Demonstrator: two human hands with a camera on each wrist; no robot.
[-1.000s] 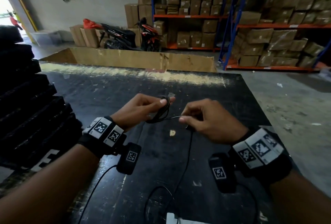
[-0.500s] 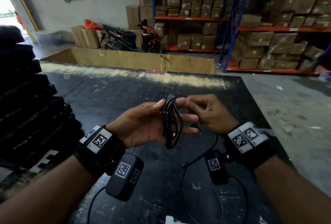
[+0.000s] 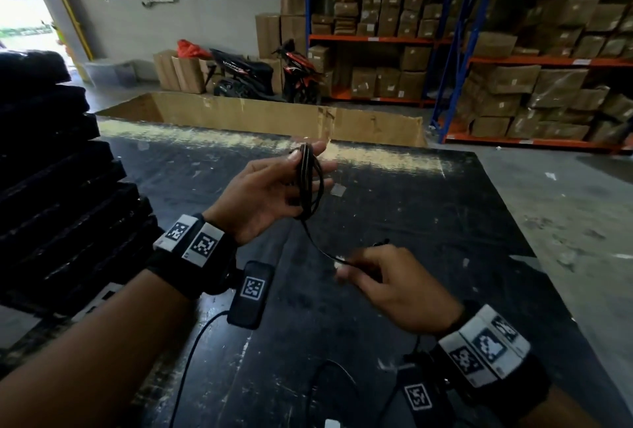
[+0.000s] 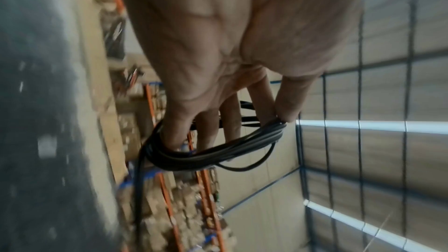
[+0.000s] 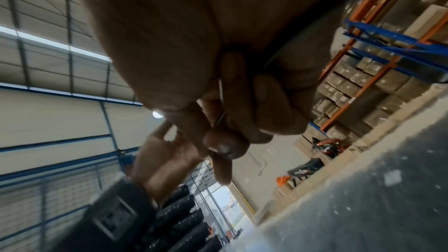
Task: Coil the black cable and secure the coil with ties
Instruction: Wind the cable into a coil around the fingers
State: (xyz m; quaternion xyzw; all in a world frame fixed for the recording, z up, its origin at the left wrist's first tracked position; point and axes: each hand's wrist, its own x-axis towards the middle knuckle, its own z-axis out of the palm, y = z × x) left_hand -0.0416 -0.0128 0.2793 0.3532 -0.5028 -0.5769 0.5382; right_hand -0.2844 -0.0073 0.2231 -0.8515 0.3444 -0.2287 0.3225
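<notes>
A coil of black cable (image 3: 308, 181) is wound in several loops around the spread fingers of my left hand (image 3: 274, 188), held palm-up above the black table (image 3: 428, 215). In the left wrist view the thumb pinches the coil (image 4: 218, 150) at one end. A free strand (image 3: 317, 242) runs down from the coil to my right hand (image 3: 380, 277), lower and to the right, blurred. In the right wrist view the right hand (image 5: 223, 122) pinches the thin strand (image 5: 221, 91) between thumb and fingers. The cable's end piece (image 3: 382, 242) sticks out behind the right hand.
A stack of black foam pads (image 3: 51, 188) stands at the table's left. A long open cardboard box (image 3: 274, 116) sits behind the far edge. Shelving with cartons (image 3: 513, 51) and parked scooters (image 3: 260, 75) lie beyond. A white object (image 3: 331, 423) shows at the near edge.
The hands have parted: my right hand dropped down and right, drawing the free strand out, while my left hand lifted the coil. A second ago the hands were close together at the coil.
</notes>
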